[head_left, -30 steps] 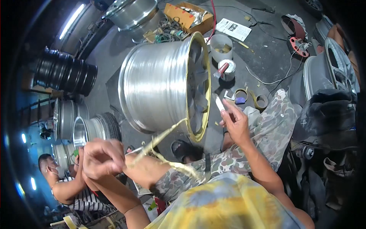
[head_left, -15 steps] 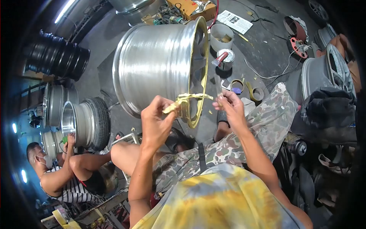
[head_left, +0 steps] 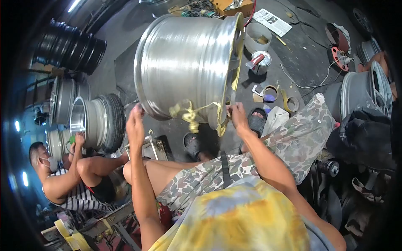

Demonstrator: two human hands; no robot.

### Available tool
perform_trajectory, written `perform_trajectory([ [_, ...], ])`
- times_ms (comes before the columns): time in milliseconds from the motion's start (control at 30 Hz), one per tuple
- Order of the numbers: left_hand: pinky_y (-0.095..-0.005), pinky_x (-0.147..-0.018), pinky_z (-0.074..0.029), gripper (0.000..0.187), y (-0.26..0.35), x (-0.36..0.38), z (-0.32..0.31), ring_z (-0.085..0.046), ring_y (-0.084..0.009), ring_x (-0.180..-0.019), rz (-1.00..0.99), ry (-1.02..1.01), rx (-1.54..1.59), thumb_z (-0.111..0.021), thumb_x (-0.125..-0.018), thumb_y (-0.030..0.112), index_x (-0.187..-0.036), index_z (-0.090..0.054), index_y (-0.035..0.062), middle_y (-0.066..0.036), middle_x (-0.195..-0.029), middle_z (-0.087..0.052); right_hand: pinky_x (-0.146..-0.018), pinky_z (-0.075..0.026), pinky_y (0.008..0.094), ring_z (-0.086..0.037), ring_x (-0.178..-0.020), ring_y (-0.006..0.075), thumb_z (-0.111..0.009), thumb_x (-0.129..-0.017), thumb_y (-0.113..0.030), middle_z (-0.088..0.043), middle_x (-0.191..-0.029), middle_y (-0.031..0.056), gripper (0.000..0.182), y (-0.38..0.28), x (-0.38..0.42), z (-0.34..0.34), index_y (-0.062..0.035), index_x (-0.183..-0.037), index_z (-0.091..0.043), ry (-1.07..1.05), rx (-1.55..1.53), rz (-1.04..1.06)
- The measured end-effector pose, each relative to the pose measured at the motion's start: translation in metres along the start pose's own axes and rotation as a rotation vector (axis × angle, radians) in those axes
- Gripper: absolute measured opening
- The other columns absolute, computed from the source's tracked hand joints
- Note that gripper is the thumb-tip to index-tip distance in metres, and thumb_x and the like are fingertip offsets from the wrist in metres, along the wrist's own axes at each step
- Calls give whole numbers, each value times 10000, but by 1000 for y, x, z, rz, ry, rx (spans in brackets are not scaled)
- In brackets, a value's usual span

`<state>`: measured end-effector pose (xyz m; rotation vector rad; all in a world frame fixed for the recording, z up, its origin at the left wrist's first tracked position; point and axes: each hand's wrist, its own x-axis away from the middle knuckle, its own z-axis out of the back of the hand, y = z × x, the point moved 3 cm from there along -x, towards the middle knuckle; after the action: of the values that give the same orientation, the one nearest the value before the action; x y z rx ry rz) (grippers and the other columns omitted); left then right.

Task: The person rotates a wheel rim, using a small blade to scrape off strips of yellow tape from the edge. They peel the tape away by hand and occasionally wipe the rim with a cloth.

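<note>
The left hand [head_left: 135, 119] and right hand [head_left: 238, 118], two in all, are held at opposite edges of one wheel rim [head_left: 188, 62], just beyond the fingers. The fingers are curled; whether anything is gripped cannot be told. Yellow tape [head_left: 191, 118] is dangled between them. Past the right fingers, two tape rolls [head_left: 286, 100], one can [head_left: 265, 60] and one tub [head_left: 255, 44] are seen.

The wheel [head_left: 184, 67] is silver, the tape strip [head_left: 191, 116] pale yellow.

One yellow-edged rim [head_left: 184, 67], two dark sandals [head_left: 192, 145], two brown tape rolls [head_left: 285, 99], one bucket [head_left: 252, 44], one printed sheet [head_left: 272, 22]
</note>
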<state>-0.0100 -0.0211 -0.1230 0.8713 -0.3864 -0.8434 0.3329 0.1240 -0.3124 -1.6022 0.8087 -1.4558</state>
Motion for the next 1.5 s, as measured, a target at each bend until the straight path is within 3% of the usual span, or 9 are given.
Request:
perform_trajectory([
  [33,-372,-1130,-464,556,-28,-8,-10,-655,-285,-1294,14,-30,-62,-432,-1163,379,-1410,-617,-84,-224,-1395,-680,-848,-512,367,-664,-912,251,-581,-985,-248,-705,-1004,136,296,8,-5,-3,14,-1123,-581,-9,8,-3],
  [133,-340,-880,-480,654,-24,-6,-36,-552,-161,-921,-8,0,-100,-389,-1169,485,-1103,-665,-103,-71,-947,-652,-853,-487,388,-626,-916,269,-580,-983,-283,-682,-966,150,312,20,-10,-4,14,-1073,-612,54,-216,-22],
  [333,-338,-643,-370,577,-12,7,-48,-394,-129,-731,-70,78,20,-446,-1159,465,-893,-572,-31,0,-729,-421,-863,-481,418,-633,-918,292,-568,-980,-314,-665,-936,168,342,-13,11,1,18,-1043,-620,148,83,58],
  [533,-370,-586,-347,598,33,-9,-17,-409,-113,-683,-163,202,15,-550,-1126,452,-795,-558,-46,23,-698,-465,-770,-546,354,-664,-905,210,-497,-1050,-259,-681,-977,119,253,-43,66,15,-24,-1022,-585,-44,-45,-81],
  [800,-406,-817,-519,510,83,-63,-9,-649,-232,-804,-124,200,-171,-634,-1065,456,-1064,-754,-40,-200,-770,-657,-939,-632,381,-696,-962,239,-355,-1174,-334,-664,-1191,179,366,-45,70,13,-20,-1137,-540,-334,-368,-147],
  [933,-428,-855,-561,395,148,-71,-8,-732,-286,-939,-510,443,-464,-729,-1003,373,-1183,-767,22,-203,-1055,-746,-893,-634,394,-719,-986,249,-441,-1114,-235,-700,-1158,184,225,-50,69,11,-33,-1155,-530,-322,-455,-168],
  [1200,-318,-759,-564,430,290,-51,-142,-717,-155,-853,-612,-288,-199,-806,-963,382,-1123,-793,-17,-110,-952,-798,-787,-618,323,-714,-900,210,-538,-1097,-196,-687,-1076,142,188,-66,61,31,-21,-1164,-542,-130,-428,27],
  [1333,-308,-698,-546,308,293,-56,-149,-691,-125,-724,-511,-262,-98,-804,-968,270,-975,-800,-38,-116,-816,-786,-635,-539,246,-671,-793,101,-642,-1079,-235,-651,-947,36,224,-97,71,64,-33,-1148,-575,-30,-312,217],
  [1500,-276,-767,-536,383,270,-61,-136,-685,-103,-838,-428,-297,-18,-792,-989,327,-1110,-776,-36,-68,-876,-763,-626,-493,227,-651,-733,63,-722,-1042,-199,-679,-877,-5,186,-170,98,73,-39,-1075,-634,-88,-273,464],
])
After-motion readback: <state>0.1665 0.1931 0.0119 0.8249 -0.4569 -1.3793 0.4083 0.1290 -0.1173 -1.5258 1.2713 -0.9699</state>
